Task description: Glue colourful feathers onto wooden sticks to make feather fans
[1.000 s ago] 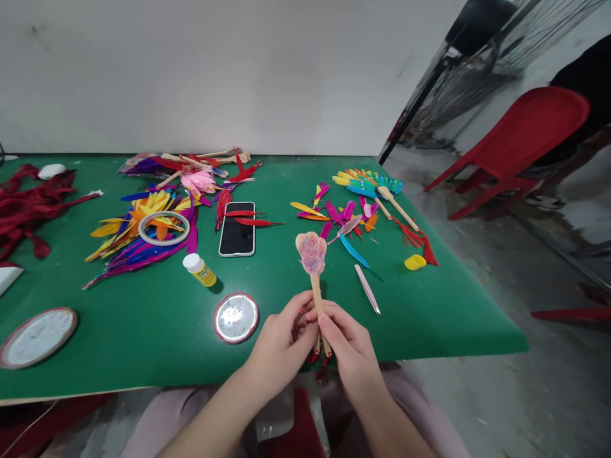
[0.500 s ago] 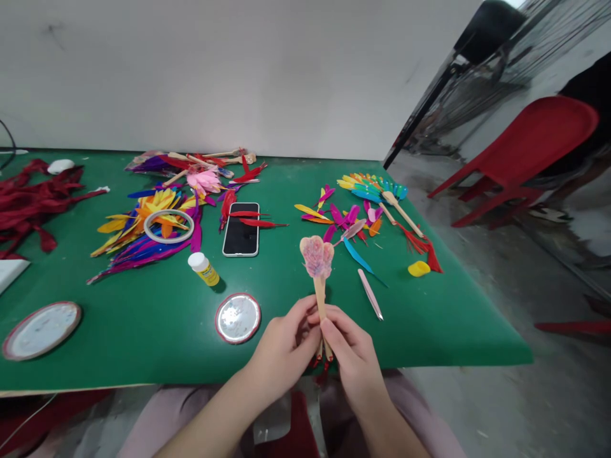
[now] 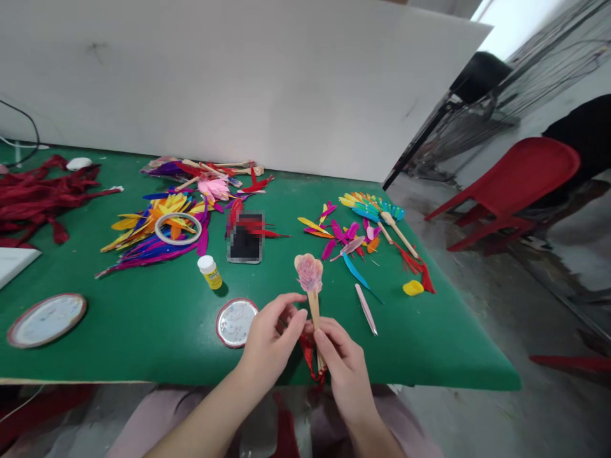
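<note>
My right hand [image 3: 344, 366] grips the thin wooden handles of a small fan frame [image 3: 309, 273], thumb in front. Its upright flower-shaped head has a pink and purple pattern, and more than one handle shows at its lower end. From there hangs a red tassel [image 3: 308, 353]. Just left of the handles is my left hand [image 3: 270, 340], open, with thumb and forefinger apart; its other fingers are partly hidden. Beside it lies a round white lid with a red rim [image 3: 236, 323], partly covered by the hand. Pink tweezers [image 3: 366, 310] rest to the right.
On the green table [image 3: 157, 331] stand a yellow glue bottle [image 3: 210, 272] and a blurred phone [image 3: 245, 245]. Feather bundles with a tape roll [image 3: 178, 229], loose feathers [image 3: 344, 235], a feathered fan [image 3: 377, 213] and dark red ribbons [image 3: 38, 197] lie around. A red chair [image 3: 529, 178] stands right.
My left hand has come off the handles and moved slightly left, fingers opening. The handles are now closer together in my right hand, and the red tassel shows more. The view has shifted a little.
</note>
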A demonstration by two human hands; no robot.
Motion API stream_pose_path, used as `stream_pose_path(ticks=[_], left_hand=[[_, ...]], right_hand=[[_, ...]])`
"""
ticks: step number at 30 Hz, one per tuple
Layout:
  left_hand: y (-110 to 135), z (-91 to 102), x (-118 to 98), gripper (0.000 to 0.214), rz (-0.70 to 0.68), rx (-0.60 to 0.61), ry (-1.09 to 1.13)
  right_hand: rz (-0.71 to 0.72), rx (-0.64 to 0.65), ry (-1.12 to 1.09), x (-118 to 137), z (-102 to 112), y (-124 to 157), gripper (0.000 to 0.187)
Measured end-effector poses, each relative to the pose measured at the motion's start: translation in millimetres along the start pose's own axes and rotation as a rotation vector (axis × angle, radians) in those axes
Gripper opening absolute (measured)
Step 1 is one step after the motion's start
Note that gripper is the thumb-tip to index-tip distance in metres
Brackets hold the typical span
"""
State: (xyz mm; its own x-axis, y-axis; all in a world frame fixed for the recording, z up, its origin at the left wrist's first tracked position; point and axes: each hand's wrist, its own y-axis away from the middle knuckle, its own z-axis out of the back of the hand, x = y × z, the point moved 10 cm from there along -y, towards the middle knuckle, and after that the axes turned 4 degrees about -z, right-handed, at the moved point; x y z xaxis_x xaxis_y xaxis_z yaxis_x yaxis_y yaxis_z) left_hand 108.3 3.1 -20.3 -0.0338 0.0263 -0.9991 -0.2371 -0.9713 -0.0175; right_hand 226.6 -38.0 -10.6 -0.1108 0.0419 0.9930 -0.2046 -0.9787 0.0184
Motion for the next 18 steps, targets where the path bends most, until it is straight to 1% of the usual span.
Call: stream_pose_path(ticks=[5,8,10,13,16,18], left_hand=[[-1,-2.4,-2,0.022,0.0,-0.018,0.087],[-1,0.1,-2,0.025,0.026,-0.033,0.166],[0,4.7,-3,0.029,0.042,-0.059,0.233],[4,5.2,-7,0.033,0.068,-0.041,0.353],[12,-3.1,-10,0.033,0.11,0.031,0.45],[22,-13.2,-12,0.031,0.146,0.11,0.521]], right_hand=[[0.044,0.044,0.088,5,-10,7,0.02],[0.045,0.031,0.114,7,-5,8,0.026],[-0.004,-0.056,0.094,3,10,8,0.025],[-0.083,-0.264,0.063,-4,48,8,0.032],[-0.065,-0.416,0.071,0,87,9,0.037],[-0.002,-0.505,0.057,7,113,11,0.04]])
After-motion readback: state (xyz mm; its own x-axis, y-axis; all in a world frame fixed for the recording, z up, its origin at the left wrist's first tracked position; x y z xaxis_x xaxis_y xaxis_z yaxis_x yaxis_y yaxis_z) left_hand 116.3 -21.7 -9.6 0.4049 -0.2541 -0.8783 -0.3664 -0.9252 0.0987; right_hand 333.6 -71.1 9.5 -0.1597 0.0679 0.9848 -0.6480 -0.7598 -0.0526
